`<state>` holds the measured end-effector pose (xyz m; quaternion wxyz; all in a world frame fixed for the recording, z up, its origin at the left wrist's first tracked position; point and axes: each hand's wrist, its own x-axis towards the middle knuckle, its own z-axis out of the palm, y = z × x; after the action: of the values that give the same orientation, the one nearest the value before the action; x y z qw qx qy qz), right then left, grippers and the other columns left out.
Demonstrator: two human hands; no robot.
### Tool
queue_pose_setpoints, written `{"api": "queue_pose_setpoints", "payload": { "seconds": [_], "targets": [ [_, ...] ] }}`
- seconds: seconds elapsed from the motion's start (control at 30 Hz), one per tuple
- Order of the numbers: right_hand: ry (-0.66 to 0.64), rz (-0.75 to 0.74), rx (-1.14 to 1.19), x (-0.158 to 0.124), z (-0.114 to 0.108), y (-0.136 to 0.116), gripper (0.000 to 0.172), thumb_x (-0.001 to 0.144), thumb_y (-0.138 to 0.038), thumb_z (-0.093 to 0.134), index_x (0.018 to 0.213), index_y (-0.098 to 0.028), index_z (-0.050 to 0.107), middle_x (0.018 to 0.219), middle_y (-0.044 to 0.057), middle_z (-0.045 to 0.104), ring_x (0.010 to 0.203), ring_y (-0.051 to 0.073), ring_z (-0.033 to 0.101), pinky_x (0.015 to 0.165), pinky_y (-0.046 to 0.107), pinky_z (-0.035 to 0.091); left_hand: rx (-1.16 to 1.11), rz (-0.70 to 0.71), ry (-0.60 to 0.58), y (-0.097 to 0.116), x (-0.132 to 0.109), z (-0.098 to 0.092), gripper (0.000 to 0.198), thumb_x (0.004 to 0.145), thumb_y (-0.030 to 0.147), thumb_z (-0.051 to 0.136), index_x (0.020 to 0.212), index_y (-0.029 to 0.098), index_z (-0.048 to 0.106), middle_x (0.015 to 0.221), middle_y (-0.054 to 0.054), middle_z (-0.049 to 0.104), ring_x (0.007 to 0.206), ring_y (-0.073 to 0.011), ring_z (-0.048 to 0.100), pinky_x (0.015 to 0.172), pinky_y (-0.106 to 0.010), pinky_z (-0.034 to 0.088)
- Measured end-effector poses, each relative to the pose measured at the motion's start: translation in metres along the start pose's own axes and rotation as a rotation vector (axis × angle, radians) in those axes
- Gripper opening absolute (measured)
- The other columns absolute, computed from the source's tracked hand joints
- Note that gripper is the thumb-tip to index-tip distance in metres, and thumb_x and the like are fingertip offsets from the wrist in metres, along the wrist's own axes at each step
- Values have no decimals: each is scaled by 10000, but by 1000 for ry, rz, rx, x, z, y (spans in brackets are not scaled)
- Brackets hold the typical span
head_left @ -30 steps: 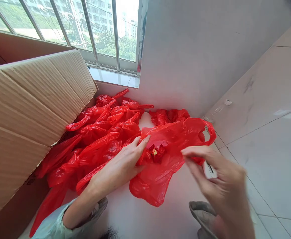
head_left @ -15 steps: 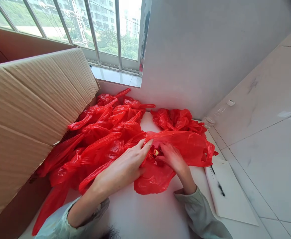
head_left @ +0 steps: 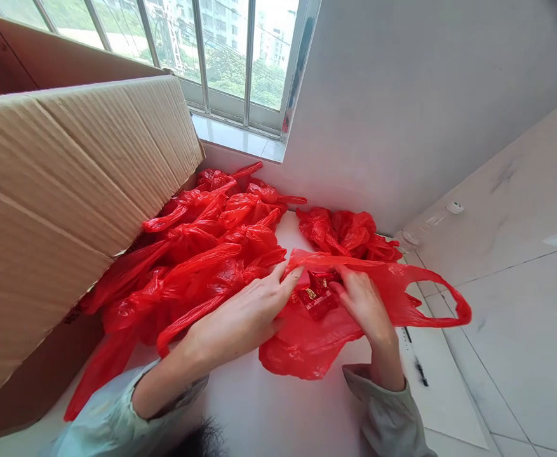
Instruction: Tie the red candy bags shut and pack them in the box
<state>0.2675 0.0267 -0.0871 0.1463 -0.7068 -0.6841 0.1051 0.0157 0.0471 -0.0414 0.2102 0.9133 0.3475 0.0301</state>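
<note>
A red plastic bag (head_left: pixel 301 355) with loop handles lies spread over the white table in front of me. My left hand (head_left: pixel 247 314) is closed on the bag's left side, thumb and fingers along its edge. On the right, my right hand (head_left: pixel 364 299) pinches a shiny red packet (head_left: pixel 317 296) with gold print, at the bag's opening. Part of the packet is covered by my right fingers. One bag handle reaches out to the right past my right wrist.
Several knotted red bags (head_left: pixel 192 235) are heaped on the left beside a large cardboard box (head_left: pixel 82 165). More red bags (head_left: pixel 349 231) lie by the wall. A clear bottle (head_left: pixel 423 228), paper (head_left: pixel 449 387) and a pen (head_left: pixel 420 368) are at the right.
My right hand has moved right and up out of the bag's middle, and the red packet shows more fully. The bag's handle has spread out to the right. My left hand stays on the bag.
</note>
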Motion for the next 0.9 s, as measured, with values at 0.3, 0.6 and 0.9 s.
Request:
{"api": "queue_pose_setpoints", "payload": {
  "seconds": [0.3,0.6,0.9],
  "targets": [
    [-44,-1,32,-10,-27,11,356,852,-124,457,1087,-256,690,1045,54,733,1002,242,663,859,342,477,-14,6,9,1,2,0,823,797,-5,455,1538,231,187,1630,-170,252,1421,-303,425,1075,-447,457],
    [-174,-66,97,-4,-1,7,393,879,-141,481,1182,-281,689,1158,33,722,1064,233,639,946,373,473,36,59,1,-2,4,4,827,822,-19,439,1554,201,124,1635,-190,221,1492,-298,293,1112,-470,428],
    [-185,39,97,1,21,27,359,788,-93,573,1100,-242,671,1126,72,680,1082,249,590,955,384,454,70,59,-28,-1,4,1,795,850,-20,461,1546,190,139,1637,-187,221,1526,-292,165,1144,-503,398]
  ]
}}
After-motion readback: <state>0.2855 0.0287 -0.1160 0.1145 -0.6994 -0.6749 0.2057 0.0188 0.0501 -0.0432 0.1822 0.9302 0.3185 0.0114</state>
